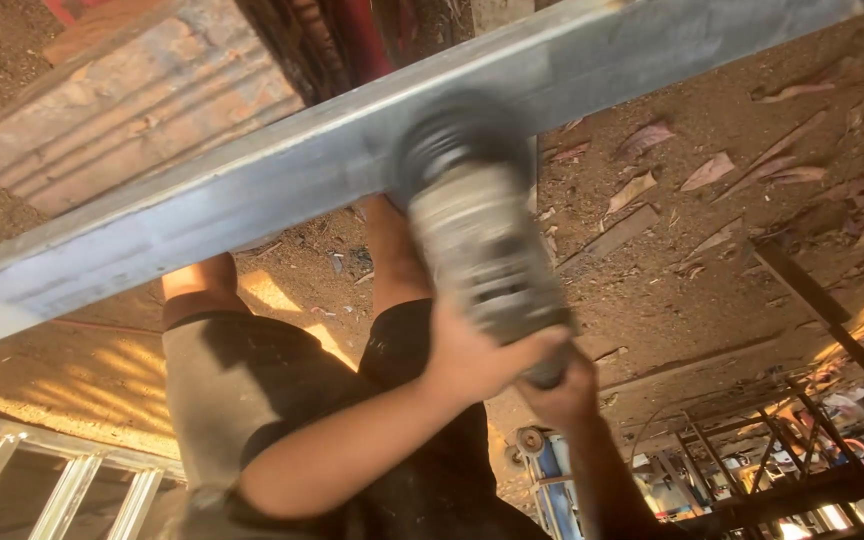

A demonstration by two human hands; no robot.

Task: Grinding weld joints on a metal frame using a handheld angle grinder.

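Note:
A long grey metal tube (pixel 202 215) runs slantwise across the view, from the lower left to the upper right. A grey angle grinder (pixel 477 245), blurred, has its dark head pressed against the tube's near face. My left hand (pixel 472 355) is wrapped around the grinder's body from the left. Gripping the tail end of the grinder just behind it is my right hand (pixel 564 392). Under the tube I see my knees and dark shorts (pixel 252 380).
A stack of worn bricks (pixel 132 100) props the tube at the upper left. Dry leaves and scraps (pixel 712 175) lie on the dirt ground. A metal frame (pixel 62 480) lies at the lower left. Rusty bars and clutter (pixel 802 440) fill the lower right.

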